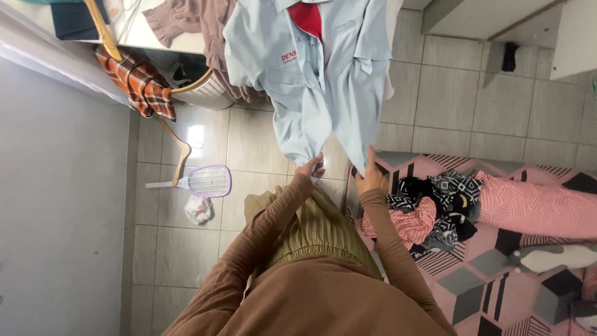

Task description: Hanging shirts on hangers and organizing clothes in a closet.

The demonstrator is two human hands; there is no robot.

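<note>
both hands at the hem of a hanging shirt

the person's left hand (310, 167) is pinched closed on the lower edge of a pale blue work shirt (317, 74), which hangs open above the tiled floor (249, 137). the right hand (371, 177) touches the shirt's other front edge; it seems to grip the cloth with one finger raised, though the view is poor. to the right lies a pink patterned mattress (497, 280) with a heap of clothes (429, 208). on the floor to the left lie a purple racket-shaped swatter (208, 180) and a wooden hanger (179, 155)
</note>
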